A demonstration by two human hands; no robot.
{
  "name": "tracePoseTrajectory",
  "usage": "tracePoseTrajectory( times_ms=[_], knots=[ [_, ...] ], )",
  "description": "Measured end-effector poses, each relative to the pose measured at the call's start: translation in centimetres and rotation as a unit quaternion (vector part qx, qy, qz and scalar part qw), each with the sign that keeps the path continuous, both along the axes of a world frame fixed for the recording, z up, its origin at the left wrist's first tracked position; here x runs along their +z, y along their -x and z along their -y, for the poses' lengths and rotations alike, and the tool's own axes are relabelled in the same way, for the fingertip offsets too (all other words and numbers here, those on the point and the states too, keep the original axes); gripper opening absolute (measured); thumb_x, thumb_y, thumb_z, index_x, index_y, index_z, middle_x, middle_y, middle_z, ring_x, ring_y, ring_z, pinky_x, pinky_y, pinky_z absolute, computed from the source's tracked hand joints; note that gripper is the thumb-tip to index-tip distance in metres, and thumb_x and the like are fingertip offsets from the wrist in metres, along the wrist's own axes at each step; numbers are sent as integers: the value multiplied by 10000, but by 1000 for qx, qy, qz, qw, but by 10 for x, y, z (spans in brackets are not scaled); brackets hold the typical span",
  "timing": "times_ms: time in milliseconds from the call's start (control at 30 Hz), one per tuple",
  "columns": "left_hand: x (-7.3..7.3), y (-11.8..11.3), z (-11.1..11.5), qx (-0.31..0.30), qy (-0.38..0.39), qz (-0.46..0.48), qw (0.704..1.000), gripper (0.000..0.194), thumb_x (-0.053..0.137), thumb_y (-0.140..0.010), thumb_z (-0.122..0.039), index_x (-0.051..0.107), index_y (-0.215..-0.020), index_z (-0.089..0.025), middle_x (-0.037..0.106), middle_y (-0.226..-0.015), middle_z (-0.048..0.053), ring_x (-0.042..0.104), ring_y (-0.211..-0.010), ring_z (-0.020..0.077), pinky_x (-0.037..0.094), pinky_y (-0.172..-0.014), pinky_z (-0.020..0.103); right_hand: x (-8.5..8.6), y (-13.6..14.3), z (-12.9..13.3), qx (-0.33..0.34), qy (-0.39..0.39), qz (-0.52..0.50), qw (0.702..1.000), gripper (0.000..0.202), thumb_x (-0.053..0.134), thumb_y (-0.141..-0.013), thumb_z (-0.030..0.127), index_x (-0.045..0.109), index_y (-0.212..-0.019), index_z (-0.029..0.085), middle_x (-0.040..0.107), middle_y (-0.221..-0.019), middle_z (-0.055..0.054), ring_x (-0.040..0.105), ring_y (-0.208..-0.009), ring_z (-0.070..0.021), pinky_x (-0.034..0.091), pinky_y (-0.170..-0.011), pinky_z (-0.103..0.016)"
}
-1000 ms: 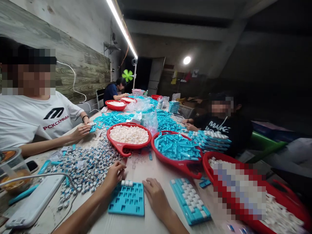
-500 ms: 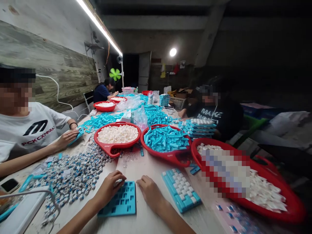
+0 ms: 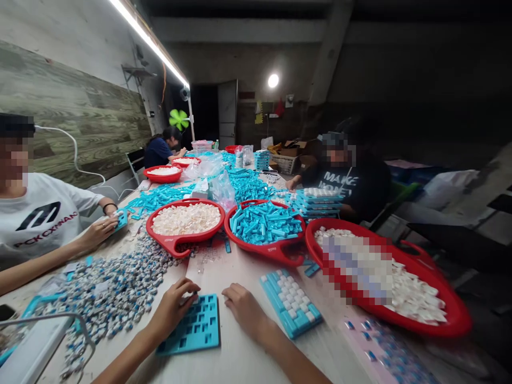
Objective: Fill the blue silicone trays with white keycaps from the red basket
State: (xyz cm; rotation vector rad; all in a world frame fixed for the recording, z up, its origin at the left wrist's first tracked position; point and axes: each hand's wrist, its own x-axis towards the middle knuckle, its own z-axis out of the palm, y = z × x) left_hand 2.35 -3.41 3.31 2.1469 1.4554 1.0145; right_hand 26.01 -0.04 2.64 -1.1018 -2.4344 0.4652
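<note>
A light-blue keyboard case [image 3: 194,340] with rows of square openings lies flat on the table. My left hand [image 3: 172,309] is over its upper left part, thumb and fingers pinched together at the top edge. A small pale bit shows at those fingertips, too small to name. To the right of the case, my right hand [image 3: 244,309] rests on the table, fingers loosely stretched and holding nothing. Further right lies a small blue keyboard [image 3: 291,304] with white and blue keycaps, apart from my right hand.
Red baskets hold white keycaps [image 3: 186,218], blue keycaps [image 3: 266,224] and more white pieces [image 3: 416,293]. Small switches [image 3: 116,288] are heaped at left. Pink sheet [image 3: 360,346] with switches lies front right. Stacked keyboards [image 3: 320,202] stand behind. Co-workers sit around the table; one holds a blue piece [image 3: 121,218].
The view has turned slightly, so most things sit further left. My left hand stays pinched at the case's top edge, and my right hand stays beside it.
</note>
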Motion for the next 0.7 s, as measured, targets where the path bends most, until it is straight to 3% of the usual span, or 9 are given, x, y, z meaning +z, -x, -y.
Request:
tracePoseTrajectory(
  times_ms=[100,233,333,533,700],
  knots=[
    [0,0,1,0,16,41,999,210,502,-898,-348,657,-922,-209,629,-892,56,619,-826,186,495,-648,238,1,0,-2,-2,4,-28,1000,230,577,-808,24,639,-981,164,661,-934,-60,614,-891,-195,472,-791,-288],
    [3,-2,0,4,6,44,999,144,562,-870,-299,679,-887,-216,665,-891,48,614,-858,197,465,-779,297,4,1,-6,-16,16,-75,997,230,565,-787,11,637,-941,166,652,-918,-58,612,-884,-192,477,-788,-296],
    [5,-4,-3,-1,9,40,999,103,608,-846,-269,691,-873,-215,686,-877,38,614,-852,194,438,-794,300,4,1,-10,-22,21,-98,995,165,567,-803,64,646,-899,172,641,-904,-58,609,-862,-192,479,-775,-306],
    [6,-12,-13,3,47,-8,999,92,627,-820,-205,717,-801,-200,719,-816,26,626,-819,188,414,-792,288,6,-1,-16,-31,25,-112,993,130,555,-839,151,670,-894,179,630,-884,-64,604,-859,-204,478,-787,-329],
    [9,-14,-12,23,55,-53,997,117,620,-829,-211,728,-874,-212,738,-855,33,632,-833,198,388,-869,326,7,-1,-16,-45,23,-110,993,129,553,-854,209,671,-898,182,633,-893,-71,604,-869,-213,481,-793,-341]
  ],
)
